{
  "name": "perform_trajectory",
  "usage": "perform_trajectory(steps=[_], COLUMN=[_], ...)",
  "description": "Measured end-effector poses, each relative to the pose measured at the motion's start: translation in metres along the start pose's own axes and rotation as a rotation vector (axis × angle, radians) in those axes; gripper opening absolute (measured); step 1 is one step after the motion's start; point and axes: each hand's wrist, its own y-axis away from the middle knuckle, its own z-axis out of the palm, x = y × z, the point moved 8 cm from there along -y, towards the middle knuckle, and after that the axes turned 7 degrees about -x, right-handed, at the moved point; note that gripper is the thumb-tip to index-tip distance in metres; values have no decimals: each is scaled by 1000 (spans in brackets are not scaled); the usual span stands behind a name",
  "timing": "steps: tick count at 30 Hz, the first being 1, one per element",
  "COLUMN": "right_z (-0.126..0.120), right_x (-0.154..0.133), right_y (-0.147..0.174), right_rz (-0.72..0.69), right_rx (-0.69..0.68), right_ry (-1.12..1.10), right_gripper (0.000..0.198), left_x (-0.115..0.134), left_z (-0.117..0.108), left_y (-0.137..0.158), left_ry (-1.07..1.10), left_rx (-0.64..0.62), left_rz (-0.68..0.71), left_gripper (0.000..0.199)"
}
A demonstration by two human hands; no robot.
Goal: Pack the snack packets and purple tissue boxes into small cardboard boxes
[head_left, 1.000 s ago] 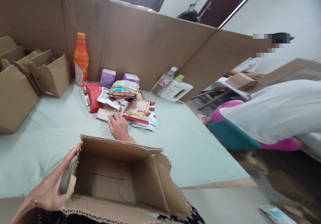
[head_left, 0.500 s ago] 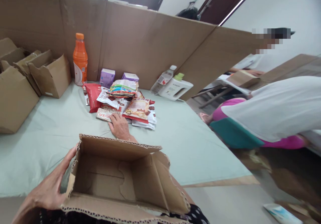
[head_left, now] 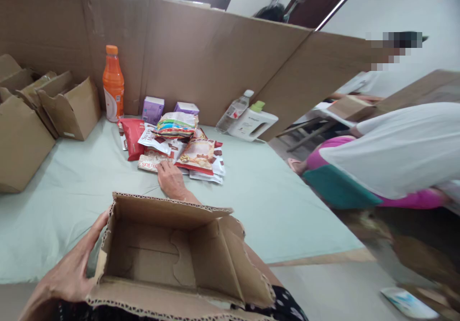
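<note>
My left hand [head_left: 74, 263], spread wide, holds open box [head_left: 213, 256], floor flaps [head_left: 185, 258] showing; right hand [head_left: 172, 180], half-curled, still on beige packet [head_left: 147, 163], grip unclear.

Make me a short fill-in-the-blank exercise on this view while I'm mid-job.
1. The left grip holds the open box by its ____ side.
2. The right grip is at the snack packets, with ____ purple cartons behind them.
3. The white jug has a ____ cap.
4. The cap colour of the upright bottle is ____.

Missing words: left; two; green; orange.
</note>
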Motion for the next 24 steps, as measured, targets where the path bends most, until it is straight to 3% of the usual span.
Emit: perform_trajectory(steps=[6,15,20,24], right_z=[-3,-4,-3,-4], right_x=[9,11,11,12], right_y=[17,56,52,49], right_rz=[-29,-42,-22,-39], right_rx=[2,-3,0,-2], right_ry=[7,0,-2,-23], right_gripper=[29,33,36,28], left_x=[-2,-5,-7,-3], left_z=[3,-1,-2,-2], left_y=[-1,1,-1,-1], left_ry=[24,-15,49,63], left_rx=[-8,0,-1,-9], left_rz=[-10,-48,-68,-63], left_gripper=[144,140,130,134])
